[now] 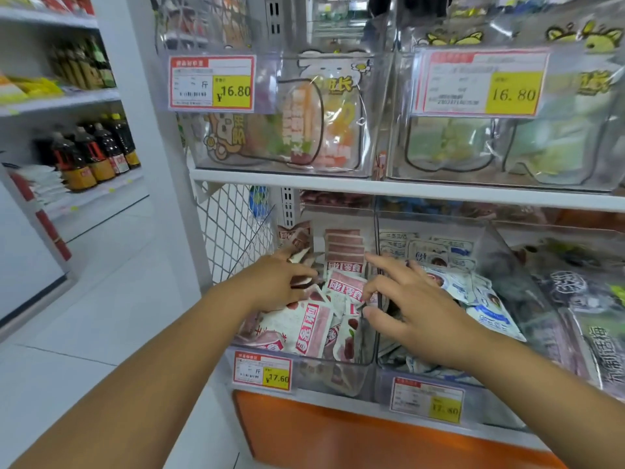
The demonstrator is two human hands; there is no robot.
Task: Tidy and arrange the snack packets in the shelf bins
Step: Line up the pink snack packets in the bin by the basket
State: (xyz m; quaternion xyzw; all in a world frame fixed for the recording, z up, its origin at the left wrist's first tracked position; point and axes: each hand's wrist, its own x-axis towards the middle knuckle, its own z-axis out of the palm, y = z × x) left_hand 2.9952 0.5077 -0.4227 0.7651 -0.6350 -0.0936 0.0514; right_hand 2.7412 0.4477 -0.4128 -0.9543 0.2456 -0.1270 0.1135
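A clear plastic bin on the lower shelf holds several pink and white snack packets, some stacked upright at the back, others lying loose. My left hand reaches into the bin's left side and grips a small dark and white packet. Over the divider between this bin and its right-hand neighbour hovers my right hand, fingers spread and holding nothing. The bin to the right holds blue and white packets.
Above, two clear bins carry price tags of 16.80. A white wire mesh panel closes the shelf's left end. Dark sauce bottles stand on shelves at the far left. An orange panel runs below the bins.
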